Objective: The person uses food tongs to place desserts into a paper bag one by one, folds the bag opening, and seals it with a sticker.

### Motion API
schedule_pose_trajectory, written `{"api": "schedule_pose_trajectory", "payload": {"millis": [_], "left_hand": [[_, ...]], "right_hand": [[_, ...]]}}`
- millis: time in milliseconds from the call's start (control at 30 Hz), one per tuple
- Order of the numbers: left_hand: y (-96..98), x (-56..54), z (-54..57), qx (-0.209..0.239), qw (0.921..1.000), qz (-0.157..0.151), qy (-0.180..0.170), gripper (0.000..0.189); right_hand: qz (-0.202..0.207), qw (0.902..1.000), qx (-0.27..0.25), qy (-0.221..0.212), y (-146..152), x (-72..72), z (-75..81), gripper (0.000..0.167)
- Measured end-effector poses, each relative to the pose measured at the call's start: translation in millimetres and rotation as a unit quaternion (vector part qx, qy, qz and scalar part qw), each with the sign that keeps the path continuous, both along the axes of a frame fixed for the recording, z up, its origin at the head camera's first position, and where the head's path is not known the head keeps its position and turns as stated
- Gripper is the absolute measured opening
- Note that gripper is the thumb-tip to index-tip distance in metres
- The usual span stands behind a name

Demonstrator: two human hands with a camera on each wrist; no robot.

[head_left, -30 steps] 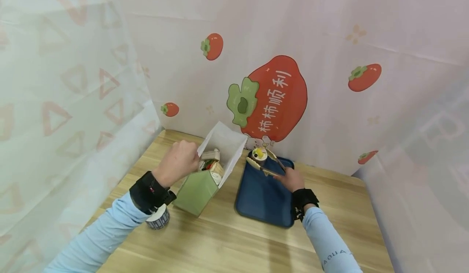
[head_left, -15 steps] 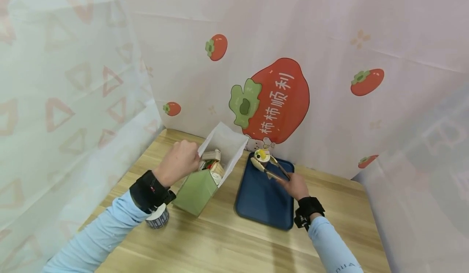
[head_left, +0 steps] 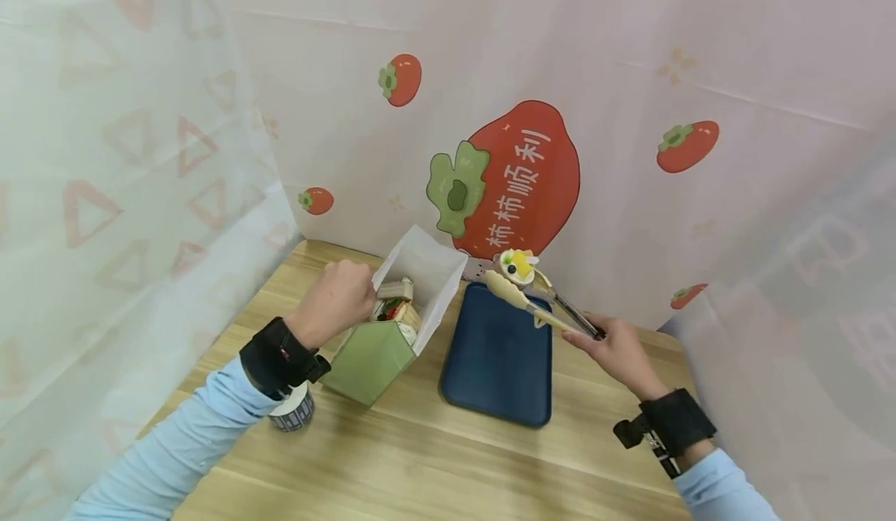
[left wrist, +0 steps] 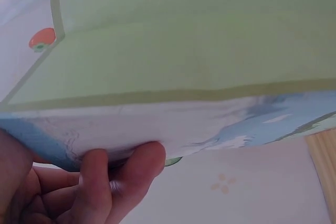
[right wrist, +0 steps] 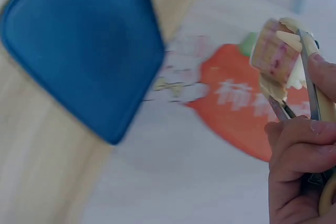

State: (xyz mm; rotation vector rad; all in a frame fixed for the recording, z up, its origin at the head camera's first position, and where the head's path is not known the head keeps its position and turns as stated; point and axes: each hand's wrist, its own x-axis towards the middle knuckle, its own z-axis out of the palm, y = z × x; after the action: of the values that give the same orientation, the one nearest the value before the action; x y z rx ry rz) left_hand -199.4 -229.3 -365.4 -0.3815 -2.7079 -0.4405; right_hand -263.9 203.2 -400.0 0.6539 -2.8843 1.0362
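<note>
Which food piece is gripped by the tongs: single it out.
The fruit-topped cake, pinched between the tongs in the right hand; the other foods lie inside the green bag.

Small screened-off booth: one wood-grain table; fruit-printed sheet hung behind it, triangle-printed sheet left of it, pale sheet right of it.

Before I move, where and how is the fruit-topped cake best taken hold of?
Grip the fruit-topped cake by its rounded side wall, with the tongs coming from the right and closing from opposite sides. The wall offers opposing faces; the fruit topping, seen from above, would probably squash.
</note>
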Motion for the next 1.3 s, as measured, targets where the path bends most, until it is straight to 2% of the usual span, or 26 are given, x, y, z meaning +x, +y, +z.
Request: {"api": "schedule_pose_trajectory", "payload": {"millis": [133, 267, 367, 500, 700, 900, 967, 1100, 1300], "left_hand": [[-0.5, 0.1, 2.3, 0.012, 0.9999, 0.000, -0.012, 0.017], [-0.4, -0.9, 3.3, 0.015, 0.9997, -0.003, -0.018, 0.019], [0.0, -1.6, 3.4, 0.013, 0.9997, -0.003, -0.018, 0.021], [1.0, -2.2, 2.7, 0.007, 0.9998, 0.000, -0.020, 0.022], [5.1, -2.5, 3.8, 0.010, 0.9995, -0.004, -0.029, 0.022], [8.1, -0.7, 4.1, 0.019, 0.9987, 0.003, -0.047, 0.021], [9.1, -0.3, 3.6, 0.020, 0.9986, 0.002, -0.050, 0.022], [10.9, 0.1, 3.5, 0.015, 0.9988, 0.003, -0.047, 0.024], [11.7, 1.2, 4.0, 0.012, 0.9991, 0.003, -0.040, 0.023]], "right_hand": [[0.014, 0.9999, 0.005, -0.001, 1.5, 11.8, 34.9, 0.031], [0.040, 0.9991, 0.015, -0.001, -3.0, 17.7, 65.6, 0.028], [0.065, 0.9973, 0.033, -0.002, -13.6, 17.4, 83.2, 0.028], [0.101, 0.9932, 0.056, -0.016, -34.8, 14.4, 98.2, 0.028], [0.141, 0.9861, 0.078, -0.042, -64.8, 8.0, 109.9, 0.027], [0.169, 0.9785, 0.111, -0.042, -88.3, 1.1, 110.3, 0.025], [0.172, 0.9763, 0.120, -0.053, -93.8, 0.4, 109.9, 0.030], [0.178, 0.9734, 0.125, -0.072, -104.0, -1.4, 110.0, 0.022], [0.178, 0.9686, 0.146, -0.094, -124.2, -5.7, 115.9, 0.025]]}}
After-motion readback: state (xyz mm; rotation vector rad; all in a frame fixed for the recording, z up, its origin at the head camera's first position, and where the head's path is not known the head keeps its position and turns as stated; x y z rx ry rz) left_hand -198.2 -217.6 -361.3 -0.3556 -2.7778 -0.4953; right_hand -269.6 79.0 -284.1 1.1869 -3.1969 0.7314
